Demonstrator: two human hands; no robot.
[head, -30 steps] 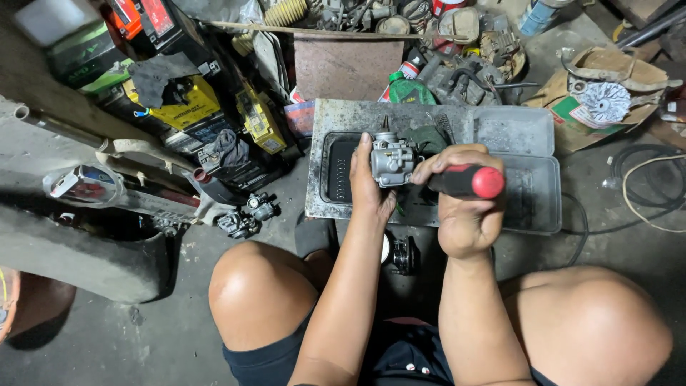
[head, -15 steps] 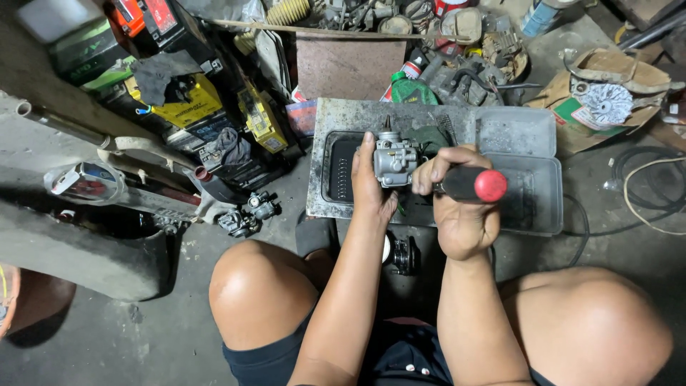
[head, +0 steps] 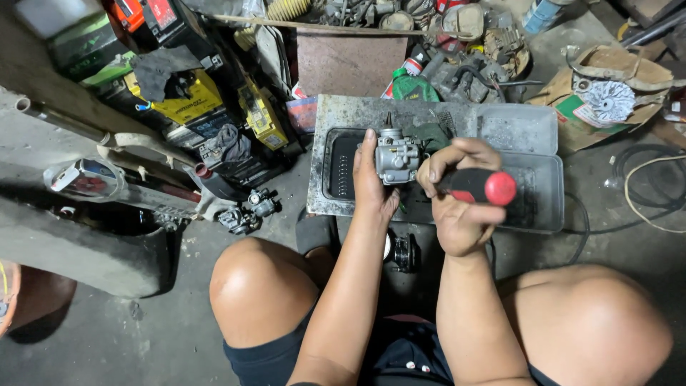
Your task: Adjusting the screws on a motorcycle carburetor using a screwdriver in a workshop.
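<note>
We grip the grey carburetor (head: 397, 154) in our left hand (head: 371, 182) above the metal tray (head: 532, 129), our right hand (head: 457, 207) clenching the red-handled screwdriver (head: 480, 187) against it; it looks assembled, screws unfinished.

Silver-grey carburetor (head: 396, 154), red-and-black screwdriver handle (head: 480, 187), grey tray (head: 529, 129).

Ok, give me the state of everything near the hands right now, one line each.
Left hand: closed around the carburetor, holding it above the tray.
Carburetor: lifted, gripped, roughly upright.
Right hand: gripping the screwdriver.
Screwdriver: held roughly level, tip end toward the carburetor; tip hidden by fingers.
Metal tray: flat on the floor, grimy.
Small engine parts: loose on the floor, left of the tray.
</note>
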